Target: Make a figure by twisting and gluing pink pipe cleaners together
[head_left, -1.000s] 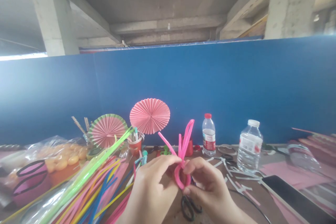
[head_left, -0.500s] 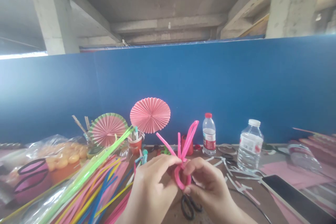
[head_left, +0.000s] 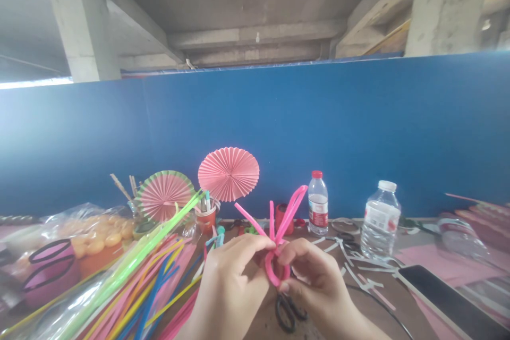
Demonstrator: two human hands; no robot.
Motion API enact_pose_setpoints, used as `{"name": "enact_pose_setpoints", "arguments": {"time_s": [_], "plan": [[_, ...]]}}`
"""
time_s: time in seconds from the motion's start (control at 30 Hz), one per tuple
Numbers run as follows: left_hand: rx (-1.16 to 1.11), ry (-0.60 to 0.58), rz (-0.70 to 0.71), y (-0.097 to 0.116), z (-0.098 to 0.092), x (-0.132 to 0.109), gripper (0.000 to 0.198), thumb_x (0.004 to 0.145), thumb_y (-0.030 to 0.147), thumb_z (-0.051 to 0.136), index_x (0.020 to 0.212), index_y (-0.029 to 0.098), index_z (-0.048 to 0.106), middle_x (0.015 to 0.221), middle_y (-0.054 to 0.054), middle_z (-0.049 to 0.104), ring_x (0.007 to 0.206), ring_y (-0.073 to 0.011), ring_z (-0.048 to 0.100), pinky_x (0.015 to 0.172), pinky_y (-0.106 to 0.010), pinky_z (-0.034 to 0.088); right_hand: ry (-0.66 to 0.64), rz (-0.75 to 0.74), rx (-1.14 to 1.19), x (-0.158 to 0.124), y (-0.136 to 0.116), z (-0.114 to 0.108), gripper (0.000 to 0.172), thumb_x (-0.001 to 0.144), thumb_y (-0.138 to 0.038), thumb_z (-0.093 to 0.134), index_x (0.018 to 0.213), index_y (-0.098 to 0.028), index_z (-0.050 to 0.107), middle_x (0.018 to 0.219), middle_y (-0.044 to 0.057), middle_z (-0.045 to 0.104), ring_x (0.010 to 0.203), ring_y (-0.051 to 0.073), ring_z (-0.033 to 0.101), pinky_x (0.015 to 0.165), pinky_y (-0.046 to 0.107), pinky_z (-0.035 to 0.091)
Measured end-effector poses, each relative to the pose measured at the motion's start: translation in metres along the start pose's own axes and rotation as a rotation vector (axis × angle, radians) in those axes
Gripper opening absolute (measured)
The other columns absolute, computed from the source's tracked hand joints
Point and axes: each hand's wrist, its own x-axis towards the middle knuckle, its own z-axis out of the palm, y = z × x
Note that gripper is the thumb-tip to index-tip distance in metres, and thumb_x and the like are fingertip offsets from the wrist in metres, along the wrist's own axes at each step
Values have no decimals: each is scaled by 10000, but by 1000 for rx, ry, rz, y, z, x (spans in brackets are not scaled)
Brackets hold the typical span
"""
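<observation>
Both hands are together at the lower middle, working on a bright pink pipe cleaner (head_left: 294, 203) bent into shape. It has a round loop low down, a tall narrow loop leaning right, and two straight ends pointing up and left. My left hand (head_left: 235, 281) pinches it near the crossing above the round loop. My right hand (head_left: 314, 276) grips the round loop's right side between thumb and forefinger. Below them on the table lie scissors (head_left: 285, 313) with black handles, their blades hidden by the hands.
Bundles of coloured pipe cleaners (head_left: 159, 276) spread at left, beside bagged orange pieces (head_left: 95, 234). Behind stand pink paper fans (head_left: 228, 173) and a pen cup (head_left: 206, 220). To the right are a red-capped bottle (head_left: 317, 204), a white-capped bottle (head_left: 380, 223), white strips and a phone (head_left: 446, 297).
The tall narrow loop of the pink pipe cleaner tilts further right, and its left end leans slightly more left. Both hands keep nearly the same place and grip.
</observation>
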Motion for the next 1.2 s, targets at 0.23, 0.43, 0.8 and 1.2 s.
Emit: {"name": "enact_pose_setpoints", "arguments": {"time_s": [0.23, 0.43, 0.8, 1.2], "plan": [[-16, -12, 62, 3, -1, 2, 333, 733, 48, 522, 1016, 207, 593, 858, -31, 698, 763, -148, 650, 684, -262, 529, 84, 27, 235, 2, 6, 0, 201, 691, -147, 726, 826, -221, 597, 720, -27, 593, 673, 101, 548, 629, 207, 439], [-112, -37, 88, 8, -1, 6, 313, 710, 49, 571, 978, 211, 572, 851, -18, 682, 744, -135, 638, 669, -240, 532, 120, 40, 428, 6, 4, 2, 293, 654, -193, 764, 875, -235, 577, 719, -29, 570, 664, 102, 530, 616, 212, 432], [164, -43, 238, -1, -14, 6, 338, 759, 121, 593, 1074, 231, 546, 931, -52, 575, 881, -189, 548, 757, -338, 474, 26, 78, 422, 6, -7, -2, 302, 684, -230, 745, 893, -232, 528, 723, -46, 540, 649, 78, 519, 593, 177, 406], [-107, -216, 25, 9, -21, 13, 111, 838, 164, 508, 831, 236, 593, 860, -11, 629, 798, -135, 604, 703, -235, 492, 31, 181, 446, 12, -23, -1, 403, 676, -301, 749, 999, -232, 519, 712, -35, 582, 602, 91, 563, 536, 194, 425]]}}
